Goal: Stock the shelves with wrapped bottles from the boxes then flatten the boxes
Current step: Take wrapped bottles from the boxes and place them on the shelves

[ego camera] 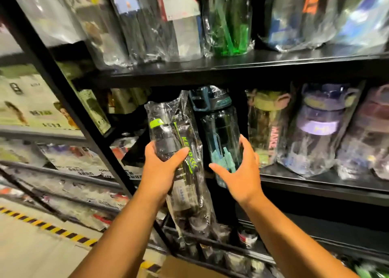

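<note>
My left hand grips a dark wrapped bottle with a lime-green cap, held tilted in front of the middle shelf. My right hand wraps its fingers and thumb around the lower part of a dark teal wrapped bottle that stands upright at the shelf's left end. The two bottles are side by side and close together. A cardboard box shows at the bottom edge, mostly hidden by my arms.
Several wrapped bottles in olive, purple and pink fill the middle shelf to the right. The upper shelf holds more wrapped bottles, one green. A black upright post runs diagonally at the left. Yellow-black floor tape lies below.
</note>
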Demonstrator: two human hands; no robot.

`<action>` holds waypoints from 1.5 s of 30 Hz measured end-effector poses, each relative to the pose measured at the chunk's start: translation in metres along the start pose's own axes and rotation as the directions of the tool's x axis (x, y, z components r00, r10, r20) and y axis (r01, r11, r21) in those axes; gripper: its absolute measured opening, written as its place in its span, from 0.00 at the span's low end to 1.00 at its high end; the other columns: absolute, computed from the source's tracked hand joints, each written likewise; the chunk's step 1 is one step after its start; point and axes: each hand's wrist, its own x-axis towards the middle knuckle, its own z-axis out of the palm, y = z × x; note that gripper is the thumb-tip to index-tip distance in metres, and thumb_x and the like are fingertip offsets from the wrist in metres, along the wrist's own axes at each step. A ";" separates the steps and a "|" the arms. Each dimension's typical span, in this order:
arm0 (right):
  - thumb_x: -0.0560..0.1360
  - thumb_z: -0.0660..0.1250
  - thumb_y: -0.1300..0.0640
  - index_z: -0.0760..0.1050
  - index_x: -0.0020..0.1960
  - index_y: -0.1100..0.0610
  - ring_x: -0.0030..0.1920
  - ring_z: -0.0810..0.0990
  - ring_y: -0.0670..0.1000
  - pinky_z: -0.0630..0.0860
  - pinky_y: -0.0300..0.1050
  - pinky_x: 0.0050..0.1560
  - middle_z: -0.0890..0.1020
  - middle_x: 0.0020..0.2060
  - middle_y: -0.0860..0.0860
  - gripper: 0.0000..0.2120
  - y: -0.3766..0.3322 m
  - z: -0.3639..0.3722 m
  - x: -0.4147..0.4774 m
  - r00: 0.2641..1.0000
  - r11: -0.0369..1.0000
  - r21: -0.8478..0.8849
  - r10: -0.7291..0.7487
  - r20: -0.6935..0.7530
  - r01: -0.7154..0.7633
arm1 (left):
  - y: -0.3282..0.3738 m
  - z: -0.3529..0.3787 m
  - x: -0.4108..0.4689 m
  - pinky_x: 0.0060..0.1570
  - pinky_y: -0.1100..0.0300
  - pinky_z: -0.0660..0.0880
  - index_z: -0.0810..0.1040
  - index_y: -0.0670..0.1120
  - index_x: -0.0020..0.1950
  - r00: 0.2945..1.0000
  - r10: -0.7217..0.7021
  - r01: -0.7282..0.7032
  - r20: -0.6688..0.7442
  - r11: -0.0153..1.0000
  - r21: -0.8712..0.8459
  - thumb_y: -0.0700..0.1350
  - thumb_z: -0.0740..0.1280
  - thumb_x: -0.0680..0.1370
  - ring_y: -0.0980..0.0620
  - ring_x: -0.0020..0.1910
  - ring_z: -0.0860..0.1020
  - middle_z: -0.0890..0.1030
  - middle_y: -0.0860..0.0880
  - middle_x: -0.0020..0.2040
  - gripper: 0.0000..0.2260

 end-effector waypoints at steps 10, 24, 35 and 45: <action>0.71 0.75 0.46 0.48 0.80 0.51 0.74 0.60 0.49 0.57 0.28 0.63 0.60 0.75 0.49 0.49 0.021 0.034 0.039 0.992 0.993 -0.061 0.095 -0.080 -0.100 | -0.012 0.009 0.049 0.59 0.46 0.79 0.68 0.51 0.69 1.000 -0.008 0.008 0.000 0.999 0.041 0.53 0.80 0.68 0.52 0.54 0.83 0.82 0.51 0.58 0.34; 0.72 0.70 0.39 0.39 0.80 0.50 0.75 0.62 0.52 0.69 0.49 0.64 0.56 0.79 0.48 0.52 0.017 0.051 0.037 0.971 0.935 -0.307 0.116 -0.210 -0.178 | 0.002 0.018 0.120 0.52 0.71 0.72 0.65 0.46 0.59 0.955 0.261 -0.277 0.137 0.954 0.117 0.50 0.78 0.71 0.58 0.51 0.78 0.76 0.51 0.54 0.27; 0.70 0.72 0.39 0.40 0.80 0.51 0.73 0.66 0.56 0.72 0.49 0.61 0.61 0.78 0.52 0.53 0.020 0.061 0.040 0.948 0.909 -0.343 0.140 -0.285 -0.238 | -0.049 0.034 0.128 0.57 0.75 0.66 0.61 0.47 0.66 0.962 0.218 -0.246 0.165 0.953 0.177 0.53 0.78 0.71 0.64 0.57 0.69 0.69 0.56 0.59 0.33; 0.71 0.72 0.39 0.40 0.80 0.53 0.70 0.70 0.59 0.74 0.51 0.55 0.58 0.78 0.55 0.54 0.018 0.066 0.041 0.947 0.865 -0.434 0.132 -0.292 -0.254 | -0.094 0.016 0.119 0.73 0.52 0.64 0.44 0.55 0.81 0.938 0.070 -0.232 0.340 0.854 0.466 0.61 0.76 0.70 0.50 0.77 0.61 0.55 0.53 0.79 0.51</action>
